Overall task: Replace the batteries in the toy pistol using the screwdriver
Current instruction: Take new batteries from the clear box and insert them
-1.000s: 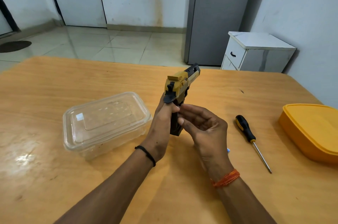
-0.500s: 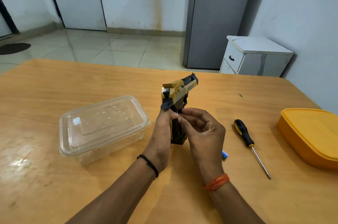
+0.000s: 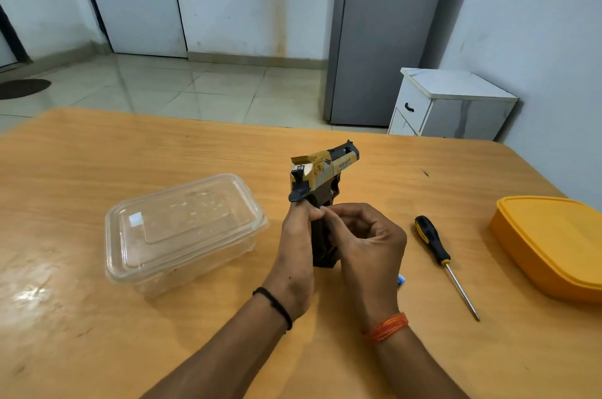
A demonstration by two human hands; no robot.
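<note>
Pistol heading: the toy pistol (image 3: 321,177) is held above the middle of the table (image 3: 97,170), butt down and grip upright; the barrel's long axis runs level and is aimed away from the wearer toward about 2 o'clock, with the black hammer end turned toward 10 o'clock.
Pistol place: it is found between the clear plastic box (image 3: 182,232) at its 9 o'clock and the screwdriver (image 3: 436,250) at its 3 o'clock.
Left hand: the left hand (image 3: 294,255) is wrapped round the grip from the left, its thumb raised just under the hammer.
Right hand: the right hand (image 3: 368,245) is curled against the right side of the grip, fingertips pinched at its upper part; whether something small is pinched there cannot be told.
Hidden: most of the grip and any battery cover are covered by the two hands; only the dark butt is seen between the wrists. A small blue-and-white object (image 3: 401,280) is mostly covered by the right hand and cannot be identified.
Cut off: the yellow lidded container (image 3: 553,242) at 3 o'clock is clipped by the frame edge.
Pistol look: a yellow upper with white and dark markings, a black muzzle section and a dark brown-black grip are shown.
Screwdriver: it is laid flat on the table, black-and-yellow handle far, shaft pointing near toward 5 o'clock, untouched.
</note>
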